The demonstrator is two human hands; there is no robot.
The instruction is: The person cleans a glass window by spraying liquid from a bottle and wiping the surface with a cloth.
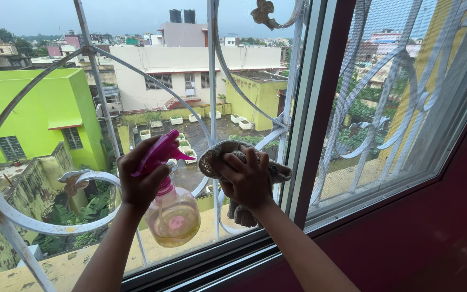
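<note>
My left hand point(139, 178) grips a spray bottle point(173, 216) by its pink trigger head; the clear round body holds yellowish liquid. My right hand point(244, 181) presses a brownish-grey cloth point(212, 157) against the window pane point(152, 97). The cloth bunches under my fingers and hangs down below my wrist. Both hands are close together, near the lower middle of the glass, left of the dark window frame point(320, 108).
White curled metal grille bars point(98, 81) stand outside the glass. A second pane with mesh point(390, 97) lies to the right. Dark red wall point(433, 238) runs below the sill. Rooftops and a bright green building point(33, 113) show outside.
</note>
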